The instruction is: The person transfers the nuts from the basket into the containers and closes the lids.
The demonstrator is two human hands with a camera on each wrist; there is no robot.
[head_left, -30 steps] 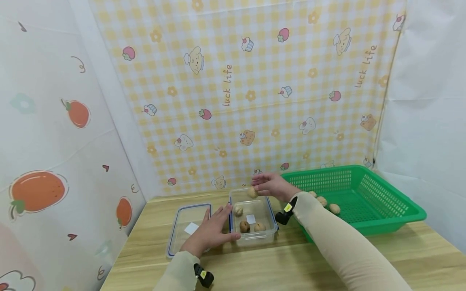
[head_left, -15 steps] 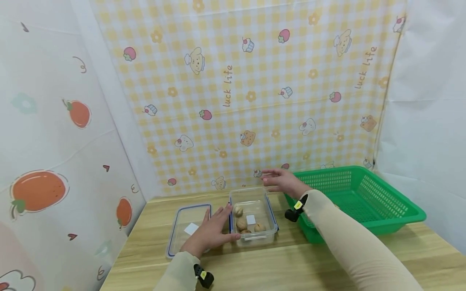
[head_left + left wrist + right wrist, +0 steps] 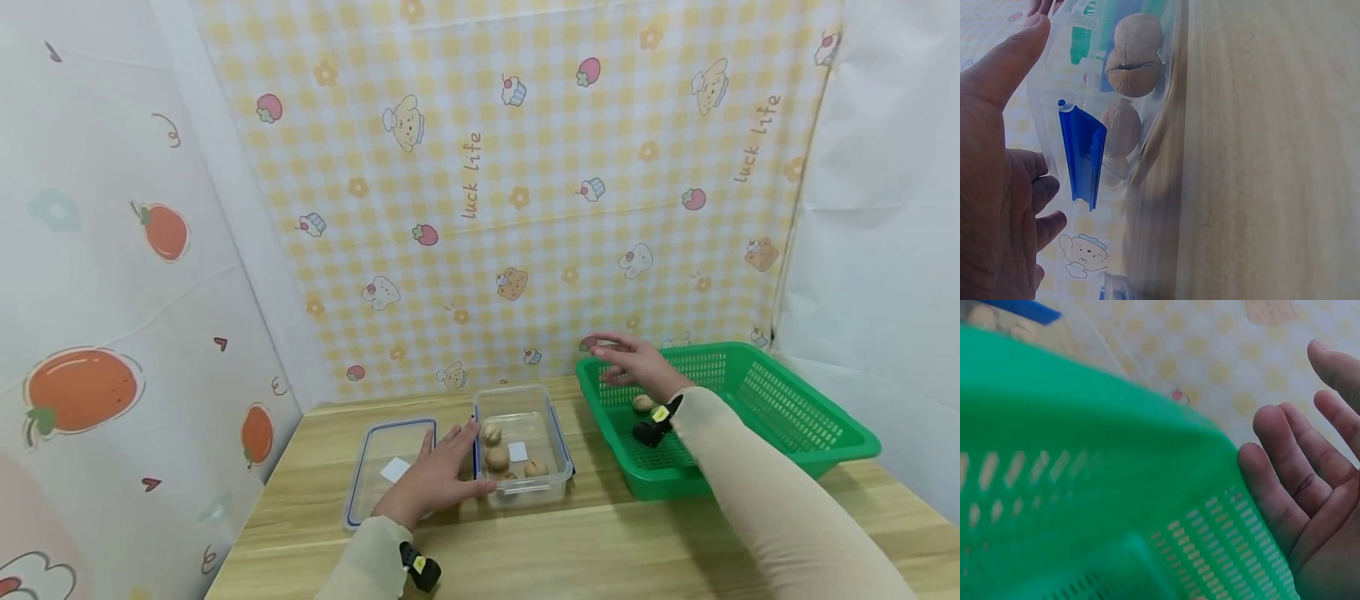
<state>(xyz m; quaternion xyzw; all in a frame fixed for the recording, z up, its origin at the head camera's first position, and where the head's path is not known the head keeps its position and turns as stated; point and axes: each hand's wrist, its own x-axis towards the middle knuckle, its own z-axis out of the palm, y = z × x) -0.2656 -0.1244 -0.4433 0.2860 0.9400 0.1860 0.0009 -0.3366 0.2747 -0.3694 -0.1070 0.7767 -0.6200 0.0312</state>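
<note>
A clear plastic food container [image 3: 558, 442] with blue side clips stands on the table, holding several walnuts [image 3: 497, 458]. My left hand [image 3: 441, 482] lies along its left side with fingers and thumb spread; the left wrist view has the thumb [image 3: 1013, 59] near the rim and a blue clip [image 3: 1082, 156] hanging down. Over the left side of a green plastic basket [image 3: 757, 471] hovers my right hand [image 3: 633, 365], fingers loosely extended and nothing in them. Below it, a walnut [image 3: 642, 403] shows in the basket; my forearm hides part of the inside.
The container's clear lid [image 3: 360, 475], edged in blue, lies on the wooden table [image 3: 555, 554] to the left, partly behind my left hand. A checked cloth backdrop [image 3: 450, 350] hangs at the table's back edge. White sheeting [image 3: 870, 275] stands on the right.
My right hand has let go of a walnut into the container and moved right, from above the container to above the basket. My left hand has stayed in place.
</note>
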